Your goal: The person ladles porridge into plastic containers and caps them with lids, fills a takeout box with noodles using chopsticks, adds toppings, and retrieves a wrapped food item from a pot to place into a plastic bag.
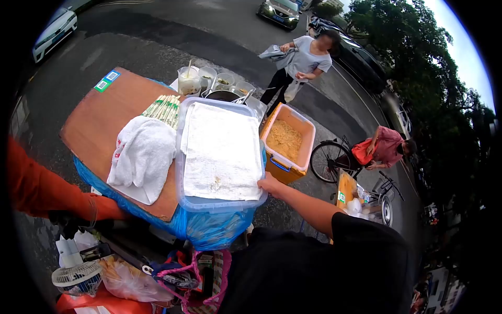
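Observation:
My right hand grips the right rim of a clear plastic tub, its fingers partly hidden at the edge. A white cloth with a small brown stain lies flat over the tub. My left hand does not show. Left of the tub, a crumpled white towel and wrapped chopsticks rest on a brown board. Beyond my hand, an orange tub holds yellowish shredded food.
Cups and a dark pot stand behind the tub. Another person's orange-clad limb reaches in from the left. Blue plastic hangs below. A person stands behind; another is beside a bicycle.

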{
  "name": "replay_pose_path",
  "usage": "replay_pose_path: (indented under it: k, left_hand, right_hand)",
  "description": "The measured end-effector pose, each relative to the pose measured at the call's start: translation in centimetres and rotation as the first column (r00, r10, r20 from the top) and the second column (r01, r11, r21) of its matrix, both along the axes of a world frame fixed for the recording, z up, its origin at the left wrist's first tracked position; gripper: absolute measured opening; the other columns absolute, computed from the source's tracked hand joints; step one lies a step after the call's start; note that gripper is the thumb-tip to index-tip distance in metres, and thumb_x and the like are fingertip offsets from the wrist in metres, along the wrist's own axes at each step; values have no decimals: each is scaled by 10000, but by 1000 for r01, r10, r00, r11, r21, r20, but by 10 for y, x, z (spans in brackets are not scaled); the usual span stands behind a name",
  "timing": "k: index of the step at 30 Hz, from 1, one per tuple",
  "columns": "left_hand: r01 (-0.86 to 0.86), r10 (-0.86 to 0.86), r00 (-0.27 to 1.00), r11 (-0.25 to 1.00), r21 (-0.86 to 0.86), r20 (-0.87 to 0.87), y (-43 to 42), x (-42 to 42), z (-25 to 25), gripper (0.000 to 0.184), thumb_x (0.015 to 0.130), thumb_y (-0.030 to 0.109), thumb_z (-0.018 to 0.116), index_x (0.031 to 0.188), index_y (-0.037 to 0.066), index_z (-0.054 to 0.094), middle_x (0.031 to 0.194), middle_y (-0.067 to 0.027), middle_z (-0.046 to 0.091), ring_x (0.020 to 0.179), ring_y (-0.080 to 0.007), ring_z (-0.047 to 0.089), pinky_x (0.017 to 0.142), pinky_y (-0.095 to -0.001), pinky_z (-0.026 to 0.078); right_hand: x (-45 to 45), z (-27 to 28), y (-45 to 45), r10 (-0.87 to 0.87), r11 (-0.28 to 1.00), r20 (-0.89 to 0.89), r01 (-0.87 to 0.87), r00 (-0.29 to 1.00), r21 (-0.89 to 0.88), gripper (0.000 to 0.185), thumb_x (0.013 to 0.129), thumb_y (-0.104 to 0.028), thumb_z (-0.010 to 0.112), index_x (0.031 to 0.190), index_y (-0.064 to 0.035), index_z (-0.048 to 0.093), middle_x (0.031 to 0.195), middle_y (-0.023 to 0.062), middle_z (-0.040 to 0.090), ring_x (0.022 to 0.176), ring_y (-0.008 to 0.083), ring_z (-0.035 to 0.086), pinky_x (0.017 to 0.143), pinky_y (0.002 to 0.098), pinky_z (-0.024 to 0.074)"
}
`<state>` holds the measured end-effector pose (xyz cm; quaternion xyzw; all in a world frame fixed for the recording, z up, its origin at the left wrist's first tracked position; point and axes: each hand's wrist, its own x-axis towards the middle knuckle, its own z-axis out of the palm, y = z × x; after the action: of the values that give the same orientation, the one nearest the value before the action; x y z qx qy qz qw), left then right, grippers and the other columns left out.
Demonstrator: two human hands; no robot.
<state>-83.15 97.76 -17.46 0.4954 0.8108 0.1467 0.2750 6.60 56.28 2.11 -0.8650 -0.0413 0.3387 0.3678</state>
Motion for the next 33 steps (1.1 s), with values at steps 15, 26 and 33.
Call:
replay_pose_path:
  k: [15, 26, 33]
  left_hand:
    - [76, -103, 867, 994, 75, 488, -41, 246, 116, 407, 1035, 348, 560, 1058, -53, 632, 904, -176, 683, 808, -332, 660, 717, -456, 514]
    - [-98, 23, 782, 992, 86, 622, -165, 388, 248, 353, 1039, 301, 576, 1176, -23, 602, 974, -140, 681, 853, -269, 663, 759, -409, 537]
    - [-121, 74, 766, 992, 30, 639, -256, 539, 348, 347, 1041, 271, 586, 1252, -5, 583, 1019, -117, 680, 882, -230, 664, 785, -378, 552]
  right_hand:
    - [-16, 94, 19, 367, 864, 716, -502, 594, -26, 419, 895, -96, 556, 1302, 2, 568, 1299, 224, 583, 1251, 392, 552, 1082, 440, 445]
    - [303, -77, -160, 265, 944, 676, -44, 688, -326, 519, 802, -115, 711, 1307, -53, 612, 1166, 236, 595, 1135, 409, 566, 993, 471, 488]
    - [431, -165, -163, 561, 827, 523, -406, 642, -389, 295, 832, -125, 685, 1124, -85, 690, 1098, 223, 586, 1068, 402, 585, 920, 469, 511]
